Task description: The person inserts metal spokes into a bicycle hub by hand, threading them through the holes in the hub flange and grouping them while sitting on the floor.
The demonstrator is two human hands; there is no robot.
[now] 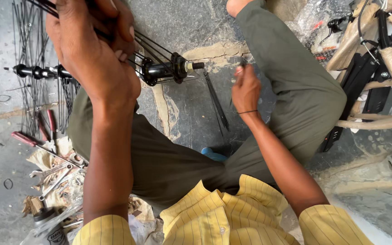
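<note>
Grey stone floor (191, 109), scattered wrenches (53, 174)

Hub (166, 69): glossy black metal, thin black wire spokes (153, 47). Floor (187, 109): rough grey stone, cracked. Spanners (53, 174): dull bare steel; trousers (169, 163): matt olive cloth.

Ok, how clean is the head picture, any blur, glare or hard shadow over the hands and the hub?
Head view: light is even daylight with soft shadows; the left hand and black hub are fairly sharp; the right hand is slightly motion-blurred at the fingers; the plastic wrap at top right glares; the edges bow from the wide lens.
</note>
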